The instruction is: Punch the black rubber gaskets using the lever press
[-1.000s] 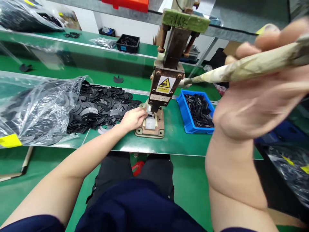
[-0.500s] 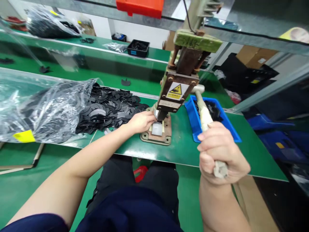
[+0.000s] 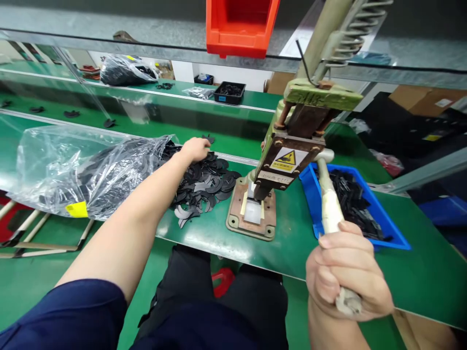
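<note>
A hand press (image 3: 288,160) with a yellow warning label stands on a brown base plate (image 3: 235,221) on the green bench. My right hand (image 3: 346,274) is closed around its taped lever handle (image 3: 328,209), pulled down toward me. My left hand (image 3: 195,148) reaches out to the far side of a heap of flat black crescent-shaped parts (image 3: 204,182), fingers resting on them. Whether it holds a piece is hidden. A whitish block (image 3: 253,211) sits in the press's base under the ram.
A clear plastic bag (image 3: 73,170) of more black parts lies at the left. A blue tray (image 3: 397,238) with black pieces sits right of the press. A red bin (image 3: 241,26) hangs overhead. Beyond lie a green conveyor and a black tray (image 3: 229,92).
My left hand left the press base and moved out to the pile of black parts. The lever, first raised, came down toward me with my right hand still gripping it.
</note>
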Demonstrator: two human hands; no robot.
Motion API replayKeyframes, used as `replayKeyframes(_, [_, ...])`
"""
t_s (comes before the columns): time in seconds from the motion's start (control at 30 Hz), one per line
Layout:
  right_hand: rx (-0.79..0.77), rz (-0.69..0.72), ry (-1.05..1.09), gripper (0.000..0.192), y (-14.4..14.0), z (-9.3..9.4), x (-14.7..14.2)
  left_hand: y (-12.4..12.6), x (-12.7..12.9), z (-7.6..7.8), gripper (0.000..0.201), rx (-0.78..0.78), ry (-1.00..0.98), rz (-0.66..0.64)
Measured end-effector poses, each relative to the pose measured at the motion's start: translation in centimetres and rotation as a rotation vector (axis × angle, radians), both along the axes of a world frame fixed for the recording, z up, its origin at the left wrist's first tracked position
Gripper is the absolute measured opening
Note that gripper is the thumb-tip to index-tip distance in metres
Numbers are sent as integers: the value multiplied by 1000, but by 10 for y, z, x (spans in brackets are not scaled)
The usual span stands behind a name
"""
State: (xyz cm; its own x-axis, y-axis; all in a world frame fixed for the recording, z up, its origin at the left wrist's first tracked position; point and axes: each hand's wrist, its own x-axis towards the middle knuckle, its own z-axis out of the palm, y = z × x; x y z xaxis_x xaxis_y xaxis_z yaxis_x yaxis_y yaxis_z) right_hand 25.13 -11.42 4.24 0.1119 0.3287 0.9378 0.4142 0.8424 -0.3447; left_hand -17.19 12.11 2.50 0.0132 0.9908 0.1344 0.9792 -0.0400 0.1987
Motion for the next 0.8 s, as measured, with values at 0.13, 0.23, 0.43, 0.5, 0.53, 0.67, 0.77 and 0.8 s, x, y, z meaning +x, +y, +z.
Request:
replayKeyframes(0.13, [-3, -22, -22, 22, -1, -3, 3, 46, -32, -11, 54, -147, -6, 102])
replayKeyframes(0.23, [-14, -27, -44, 20, -6, -4, 8, 66, -31, -28, 57, -197, 4, 78])
replayKeyframes(0.43, [-40, -55, -54, 20, -13, -1, 4, 89, -23, -50, 48, -238, 40, 36])
replayKeyframes(0.5, [16, -31, -29, 24, -11, 1, -1, 90, -21, -49, 42, -232, 57, 31])
replayKeyframes(0.53, [64, -15, -14, 27, -10, 2, -3, 90, -20, -46, 41, -218, 64, 28])
replayKeyframes(0.67, [59, 27, -56, 31, -9, 7, -4, 80, -21, -24, 37, -41, 43, -17])
replayKeyframes(0.77, [31, 54, -119, 29, -9, 10, -2, 55, -24, 0, 34, 140, -38, -82])
replayKeyframes(0.8, [51, 63, -122, 30, -9, 12, -2, 42, -24, 7, 33, 186, -71, -106])
